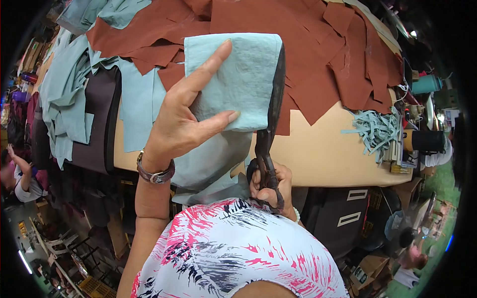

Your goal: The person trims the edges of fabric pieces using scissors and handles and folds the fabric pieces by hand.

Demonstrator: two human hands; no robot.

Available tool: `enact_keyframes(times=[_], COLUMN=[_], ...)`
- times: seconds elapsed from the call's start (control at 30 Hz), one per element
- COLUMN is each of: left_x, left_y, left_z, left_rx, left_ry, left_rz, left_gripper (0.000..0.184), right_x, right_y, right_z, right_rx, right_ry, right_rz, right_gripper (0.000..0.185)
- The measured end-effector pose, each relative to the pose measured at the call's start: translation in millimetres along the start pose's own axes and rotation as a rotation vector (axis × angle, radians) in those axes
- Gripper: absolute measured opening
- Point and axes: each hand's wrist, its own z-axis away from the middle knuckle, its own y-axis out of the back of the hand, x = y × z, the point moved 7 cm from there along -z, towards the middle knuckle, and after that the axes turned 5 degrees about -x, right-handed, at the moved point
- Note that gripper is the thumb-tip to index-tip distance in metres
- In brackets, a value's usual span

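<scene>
My left hand [180,116] holds up a light teal piece of cloth [248,82]. Its thumb and forefinger lie across the front, while the other fingers are hidden behind the fabric. Low on the right, my right hand [280,180] is closed around the handles of large dark scissors [267,149]. Their blades point upward along the cloth's right edge, partly covered by it; I cannot tell whether they cut into it. More loose teal fabric [211,161] hangs below the held piece, close to my body.
Rust-brown fabric pieces [308,59] spread over the tan table [328,154]. Teal fabric [64,109] is heaped at left, and thin teal strips [375,130] lie in a pile at right. A dark bag or case [338,213] stands below the table. Other people are in the background.
</scene>
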Motion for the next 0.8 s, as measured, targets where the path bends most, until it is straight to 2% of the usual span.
enact_keyframes(times=[0.53,0.63,0.73,0.8], left_x=[-5,-7,-14,-29], left_y=[1,3,10,23], left_z=[1,1,-1,-4], left_rx=[-0.013,0.025,0.133,0.284], left_ry=[0.002,0.016,0.07,0.12], left_rz=[0.036,0.055,0.069,0.214], left_gripper=[0.073,0.072,0.061,0.052], right_x=[0,-5,-9,-14], right_y=[1,-2,-4,-4], right_z=[3,2,-2,-9], right_rx=[0.028,0.063,0.066,0.045], right_ry=[0.025,0.008,-0.026,-0.016], right_rz=[0.069,0.113,0.138,0.172], right_gripper=[0.035,0.031,0.028,0.027])
